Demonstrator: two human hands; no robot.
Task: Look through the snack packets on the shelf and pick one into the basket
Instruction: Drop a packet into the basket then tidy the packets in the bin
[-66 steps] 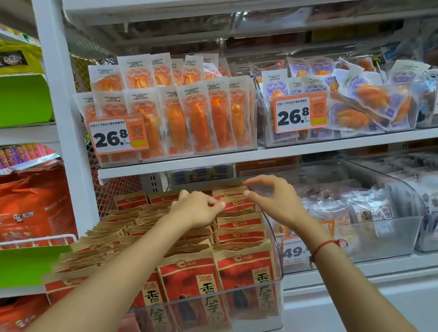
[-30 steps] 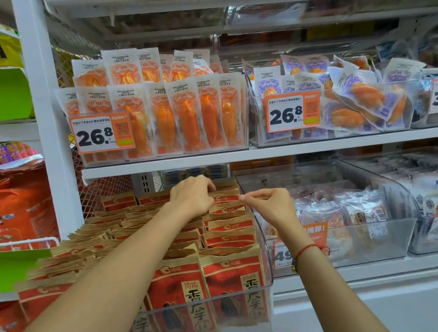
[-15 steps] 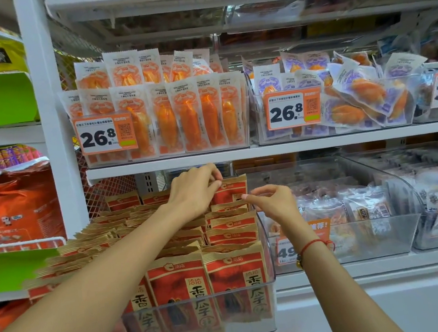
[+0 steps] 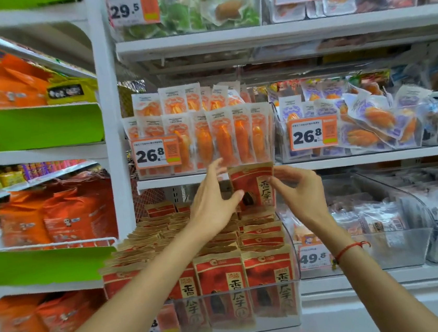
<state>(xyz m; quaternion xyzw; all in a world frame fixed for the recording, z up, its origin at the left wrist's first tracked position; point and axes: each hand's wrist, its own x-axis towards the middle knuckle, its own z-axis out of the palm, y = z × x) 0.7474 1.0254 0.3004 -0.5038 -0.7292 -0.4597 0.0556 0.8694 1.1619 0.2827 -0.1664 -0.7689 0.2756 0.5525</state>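
Snack packet (image 4: pixel 253 186), red with a kraft-brown top, is upright at 12 o'clock above the bin (image 4: pixel 231 328). It has been lifted from the rows; left hand (image 4: pixel 211 205) and right hand (image 4: pixel 300 192) pinch its sides.

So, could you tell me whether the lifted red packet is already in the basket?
No, the red packet is held up between the left hand and right hand, above the bin.

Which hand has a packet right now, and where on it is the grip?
Both: the left hand grips the red packet's left edge, the right hand its right edge.
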